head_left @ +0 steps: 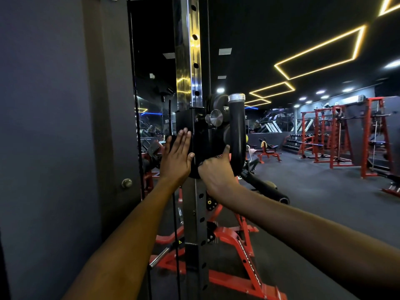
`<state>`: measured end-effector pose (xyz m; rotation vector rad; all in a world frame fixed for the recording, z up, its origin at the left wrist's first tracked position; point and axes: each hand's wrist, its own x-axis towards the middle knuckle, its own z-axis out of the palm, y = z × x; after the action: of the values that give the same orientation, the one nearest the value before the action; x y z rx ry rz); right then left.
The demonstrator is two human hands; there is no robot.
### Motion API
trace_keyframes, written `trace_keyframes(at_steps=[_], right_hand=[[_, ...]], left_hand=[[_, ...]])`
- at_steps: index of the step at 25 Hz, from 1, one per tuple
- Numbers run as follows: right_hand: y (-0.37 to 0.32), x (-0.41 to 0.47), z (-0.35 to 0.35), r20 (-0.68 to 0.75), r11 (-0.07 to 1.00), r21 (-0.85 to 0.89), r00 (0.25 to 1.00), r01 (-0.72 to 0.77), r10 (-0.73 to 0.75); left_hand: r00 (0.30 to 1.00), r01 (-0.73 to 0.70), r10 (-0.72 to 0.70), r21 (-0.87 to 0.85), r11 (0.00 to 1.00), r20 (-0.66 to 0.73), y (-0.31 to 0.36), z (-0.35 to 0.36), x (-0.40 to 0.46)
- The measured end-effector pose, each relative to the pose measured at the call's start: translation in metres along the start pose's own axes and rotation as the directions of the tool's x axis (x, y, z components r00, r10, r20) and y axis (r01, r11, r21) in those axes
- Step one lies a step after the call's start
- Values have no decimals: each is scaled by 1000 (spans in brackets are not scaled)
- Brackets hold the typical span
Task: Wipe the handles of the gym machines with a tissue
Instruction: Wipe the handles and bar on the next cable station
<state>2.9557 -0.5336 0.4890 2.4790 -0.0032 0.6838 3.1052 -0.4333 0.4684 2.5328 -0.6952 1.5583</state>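
No tissue can be made out anywhere: if the right hand (216, 169) has one, it is hidden inside the curled fingers, and the dark lighting leaves that unsettled. That hand is held against the lower end of the black carriage (200, 135) that rides on the perforated steel upright (190, 68). Its knuckles are bunched, and one digit is stretched up so its tip touches the black tubular handle (237, 135) near the handle's lower bend. Whether the curled fingers actually pinch a part of the carriage or merely press on it cannot be told, since the hand's back covers the contact. The left hand (176, 154) lies flat with straight fingers close together, palm pressed to the carriage's left face, thumb spread toward the right hand; it holds nothing. The handle rises beside the carriage to a silver-capped top, with a round metal knob (213, 119) just to its left. The upright runs out of the top of the view, and its lower stretch passes behind the forearms. A thin black cable (176, 224) hangs left of the upright. Below, a red bench frame (233, 245) is partly hidden by both arms. Far right, red racks (337, 135) stand blurred and dim.
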Motion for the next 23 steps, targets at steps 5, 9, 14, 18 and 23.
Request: trace_keyframes(at_steps=[5,9,14,18,23], right_hand=[[10,15,1,46,986,146,995,86,-94],[26,-40,58,-436,963,-91,860,252,-266],[38,-56,117,-709,863,364,705,352,12],[-3,-16,95,398,-553,831,757,-58,518],[-15,18,94,493,-958,287,862,-29,122]], left_hand=[[999,-12,12,-12,1000,-42,0,0,-1],[1000,-7,7,-14,1000,-4,-1,0,0],[1000,4,-4,4,1000,29,-1,1,0],[999,15,-14,-16,1000,47,1,-1,-1],[999,2,1,-52,999,50,0,-3,-1]])
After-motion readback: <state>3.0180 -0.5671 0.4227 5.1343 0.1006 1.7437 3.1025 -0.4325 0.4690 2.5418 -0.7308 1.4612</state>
